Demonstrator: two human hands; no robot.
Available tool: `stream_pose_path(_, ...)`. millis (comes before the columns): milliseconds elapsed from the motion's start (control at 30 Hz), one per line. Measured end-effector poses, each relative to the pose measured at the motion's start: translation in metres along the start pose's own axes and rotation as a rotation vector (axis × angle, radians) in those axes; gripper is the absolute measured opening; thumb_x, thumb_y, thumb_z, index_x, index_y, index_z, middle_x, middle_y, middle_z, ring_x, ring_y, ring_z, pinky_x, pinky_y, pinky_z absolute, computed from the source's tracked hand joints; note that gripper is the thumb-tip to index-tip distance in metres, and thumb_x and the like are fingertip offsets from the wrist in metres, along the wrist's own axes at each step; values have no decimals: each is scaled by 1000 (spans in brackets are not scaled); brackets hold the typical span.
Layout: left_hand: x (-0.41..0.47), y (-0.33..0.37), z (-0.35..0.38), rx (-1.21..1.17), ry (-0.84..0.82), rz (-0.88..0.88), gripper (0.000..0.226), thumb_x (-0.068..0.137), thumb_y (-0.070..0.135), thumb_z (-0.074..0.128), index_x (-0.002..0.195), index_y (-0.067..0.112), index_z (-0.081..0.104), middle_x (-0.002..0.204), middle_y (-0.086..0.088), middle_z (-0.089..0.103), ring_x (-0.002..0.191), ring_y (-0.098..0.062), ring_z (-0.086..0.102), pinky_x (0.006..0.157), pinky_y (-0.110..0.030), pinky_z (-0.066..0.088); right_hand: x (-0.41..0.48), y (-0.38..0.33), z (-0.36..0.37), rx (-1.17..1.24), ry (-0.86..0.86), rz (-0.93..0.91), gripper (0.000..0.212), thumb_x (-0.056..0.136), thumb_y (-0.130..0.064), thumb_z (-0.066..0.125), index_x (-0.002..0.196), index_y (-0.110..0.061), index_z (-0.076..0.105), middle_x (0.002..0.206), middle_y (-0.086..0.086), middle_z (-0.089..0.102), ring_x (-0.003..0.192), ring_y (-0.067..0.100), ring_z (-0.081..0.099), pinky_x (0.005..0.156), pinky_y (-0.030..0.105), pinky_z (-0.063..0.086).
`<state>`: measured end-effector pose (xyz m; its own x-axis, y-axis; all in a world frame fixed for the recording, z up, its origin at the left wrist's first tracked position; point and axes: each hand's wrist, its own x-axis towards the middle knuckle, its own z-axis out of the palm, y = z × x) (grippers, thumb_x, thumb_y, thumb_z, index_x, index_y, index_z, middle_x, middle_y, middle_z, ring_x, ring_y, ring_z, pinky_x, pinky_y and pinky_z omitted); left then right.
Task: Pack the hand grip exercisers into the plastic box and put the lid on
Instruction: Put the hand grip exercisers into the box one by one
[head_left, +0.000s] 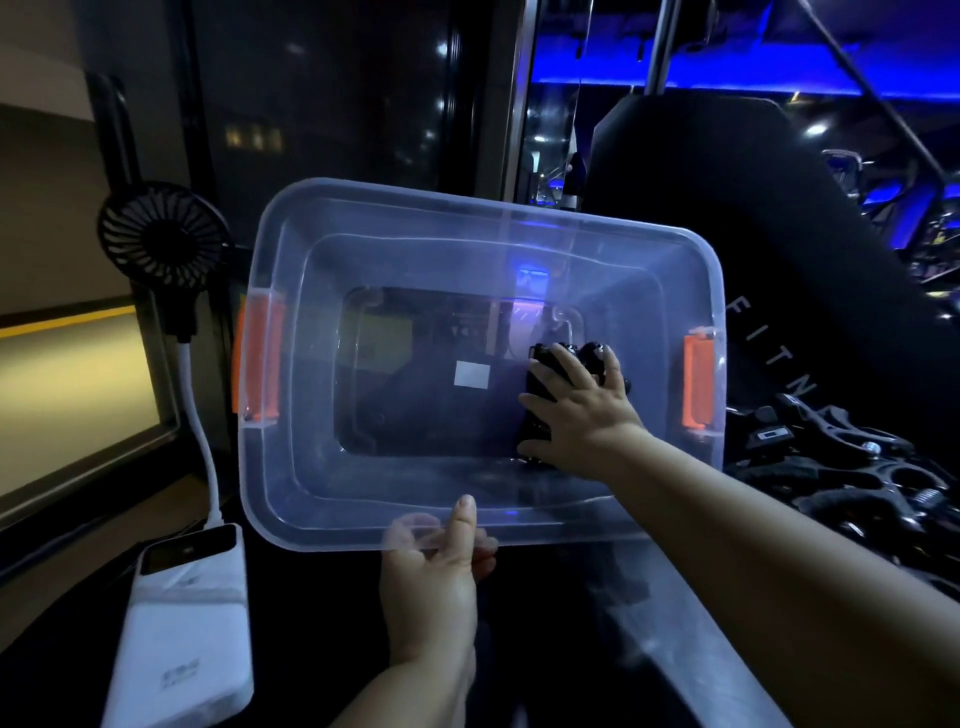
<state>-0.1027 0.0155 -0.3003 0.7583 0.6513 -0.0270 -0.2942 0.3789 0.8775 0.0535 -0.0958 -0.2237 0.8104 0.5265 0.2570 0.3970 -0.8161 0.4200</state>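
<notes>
On my feed I am watching the left hand pinching the near rim of the box. Its thumb is lying over the rim and its fingers are showing through the clear plastic underneath. The box is sitting with its open top facing the camera, an orange latch at each short end and a white label on its floor.

The right hand is reaching over the near wall into the box. It is spreading across a black exerciser at the right end of the floor, fingers on top and thumb at the near end. I cannot tell whether it is clamping the exerciser or only resting on it.

A pile of more exercisers is lying outside, just right of the box. A clear piece is lying under the right forearm, and I cannot tell whether that is the lid.

Left of the box a small black fan is standing, with a white cable running down to a white power bank.
</notes>
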Motion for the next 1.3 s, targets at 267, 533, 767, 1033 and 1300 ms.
stream_pose_path(267,0,0,-1,6,-10,-3,35,88,22,65,109,-2,49,70,-14,65,52,-9,64,52,-21,55,-58,13,-3,273,198,145,46,86,-59,51,122,-32,63,155,0,29,145,22,11,109,49,23)
stream_pose_path(533,-2,1,0,30,-15,8,41,89,22,65,113,-7,49,71,-12,64,54,-9,64,54,-22,56,-127,45,14,308,470,-73,34,88,-41,48,97,-18,71,106,5,64,102,27,56,84,35,49)
stream_pose_path(767,-3,-1,0,73,-20,32,41,88,25,65,110,-8,52,71,-10,65,59,-13,65,58,-25,55,-169,83,41,774,499,228,18,87,-29,67,103,-21,73,108,-8,61,108,17,53,92,32,43)
stream_pose_path(1033,0,-6,0,77,-9,40,24,89,27,65,91,7,52,71,-9,64,55,-9,64,54,-22,54,-198,120,62,452,-12,774,39,92,-51,48,128,-37,55,136,-3,49,132,22,33,106,44,29)
stream_pose_path(1300,3,-11,-2,83,-23,55,25,89,28,65,91,7,52,74,-9,64,57,-10,65,52,-19,53,-205,120,57,362,-326,958,48,94,-51,37,135,-27,45,139,9,40,128,31,33,99,51,31)
